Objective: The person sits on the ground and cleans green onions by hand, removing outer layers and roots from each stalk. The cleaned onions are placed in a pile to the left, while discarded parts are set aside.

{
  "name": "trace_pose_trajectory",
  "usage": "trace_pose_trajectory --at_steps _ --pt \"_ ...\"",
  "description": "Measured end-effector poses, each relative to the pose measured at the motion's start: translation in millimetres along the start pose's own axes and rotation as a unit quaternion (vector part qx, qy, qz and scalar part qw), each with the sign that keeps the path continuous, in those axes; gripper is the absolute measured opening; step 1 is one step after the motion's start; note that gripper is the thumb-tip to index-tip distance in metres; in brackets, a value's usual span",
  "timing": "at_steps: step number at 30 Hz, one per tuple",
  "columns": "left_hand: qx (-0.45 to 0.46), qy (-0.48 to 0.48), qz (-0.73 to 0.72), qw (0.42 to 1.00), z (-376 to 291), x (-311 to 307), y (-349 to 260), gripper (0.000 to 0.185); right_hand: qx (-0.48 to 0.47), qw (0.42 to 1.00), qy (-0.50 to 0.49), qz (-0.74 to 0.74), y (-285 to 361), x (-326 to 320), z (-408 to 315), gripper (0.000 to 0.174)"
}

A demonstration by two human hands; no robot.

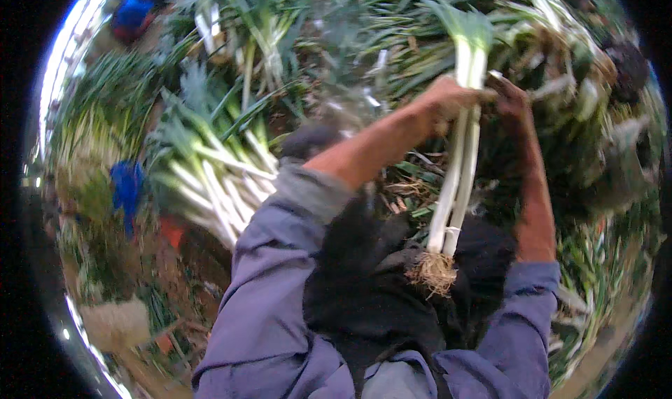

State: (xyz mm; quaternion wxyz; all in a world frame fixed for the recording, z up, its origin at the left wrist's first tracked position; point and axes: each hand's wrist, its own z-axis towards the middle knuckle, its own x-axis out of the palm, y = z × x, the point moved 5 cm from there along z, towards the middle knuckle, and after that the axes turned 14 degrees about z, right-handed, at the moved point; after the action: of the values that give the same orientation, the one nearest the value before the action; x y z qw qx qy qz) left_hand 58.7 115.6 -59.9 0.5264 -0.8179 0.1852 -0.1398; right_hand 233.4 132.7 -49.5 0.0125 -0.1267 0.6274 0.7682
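Two long-stalked leeks (454,189) stand before me with their tops away from me. Their bushy roots (432,274) lie over my dark-clad lap, and their leaves end in green tops (467,29). My left hand (452,97) is wrapped around the white stalks just below the green part. Close against the right side of the stalks is my right hand (510,101), its fingers near those of the left. A small pale tip shows at its fingers; blur hides what it is and whether this hand grips anything.
A pile of leeks (220,189) lies to my left. More heaped leeks (409,47) lie ahead, with others at the right (588,289). Leaf scraps and dry roots (407,194) litter the ground by my legs. A blue cloth-like item (127,189) is at far left.
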Motion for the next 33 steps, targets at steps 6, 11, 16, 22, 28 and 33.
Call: trace_pose_trajectory --at_steps 6,11,16,22,28,33 --pt "0.031 -0.04 -0.139 0.989 15.5 -7.6 -1.0 0.025 0.036 0.948 -0.045 -0.314 64.7 -109.9 -73.6 0.029" --pt "0.16 -0.176 -0.079 0.968 -4.1 -74.8 -40.7 0.031 0.094 0.867 -0.183 -0.455 74.9 -277.7 -232.5 0.042" --pt "0.172 -0.36 -0.05 0.915 -1.4 -224.6 -44.4 0.055 0.339 0.679 -0.352 -0.548 37.9 -453.7 -486.1 0.042" --pt "0.151 -0.397 -0.146 0.894 -45.7 -467.4 29.1 0.042 0.445 0.531 -0.442 -0.57 13.9 -460.4 -610.1 0.036" --pt "-0.092 -0.639 0.085 0.759 -177.9 -541.0 298.4 0.068 0.288 0.642 -0.44 -0.558 8.2 -388.1 -389.4 0.038" --pt "-0.141 -0.636 0.206 0.73 -233.3 -455.7 387.5 0.078 0.019 0.798 -0.281 -0.532 21.9 -302.2 -144.0 0.032"
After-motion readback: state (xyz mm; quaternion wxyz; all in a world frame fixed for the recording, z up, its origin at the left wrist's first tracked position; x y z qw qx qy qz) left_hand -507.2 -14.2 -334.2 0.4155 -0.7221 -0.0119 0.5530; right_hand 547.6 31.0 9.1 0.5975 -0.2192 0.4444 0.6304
